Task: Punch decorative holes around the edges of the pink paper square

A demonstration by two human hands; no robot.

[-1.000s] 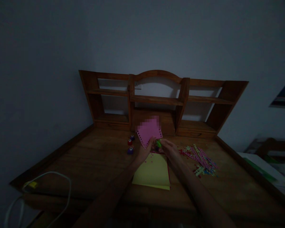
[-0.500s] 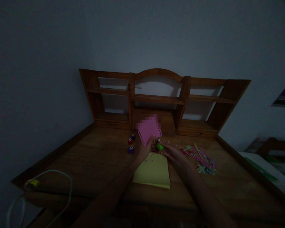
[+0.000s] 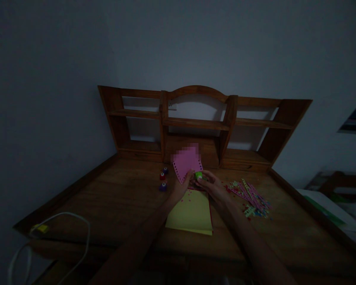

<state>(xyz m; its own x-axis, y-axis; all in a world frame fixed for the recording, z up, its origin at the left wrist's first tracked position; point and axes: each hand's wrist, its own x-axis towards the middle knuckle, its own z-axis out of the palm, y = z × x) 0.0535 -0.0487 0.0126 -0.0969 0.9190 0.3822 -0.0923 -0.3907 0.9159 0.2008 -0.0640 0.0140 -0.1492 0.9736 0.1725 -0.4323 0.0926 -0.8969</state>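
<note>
My left hand [image 3: 182,186] pinches the lower corner of a pink paper sheet [image 3: 186,163] with small holes punched along its edges, held up over the wooden desk [image 3: 112,198]. My right hand [image 3: 211,184] is closed round a small green paper punch [image 3: 198,175] at the sheet's lower right edge. Under both hands lies a yellow sheet [image 3: 191,213] on a red one, sprinkled with tiny punched dots.
Three small punches, blue [image 3: 165,170], red [image 3: 162,176] and purple [image 3: 163,187], stand left of the hands. A heap of coloured paper strips and scraps [image 3: 250,198] lies to the right. A wooden hutch [image 3: 195,122] backs the desk. A white cable [image 3: 62,233] loops at the front left.
My right hand drew the green punch down and right off the pink sheet, then brought it back up to the sheet's lower right edge. The left hand kept its hold.
</note>
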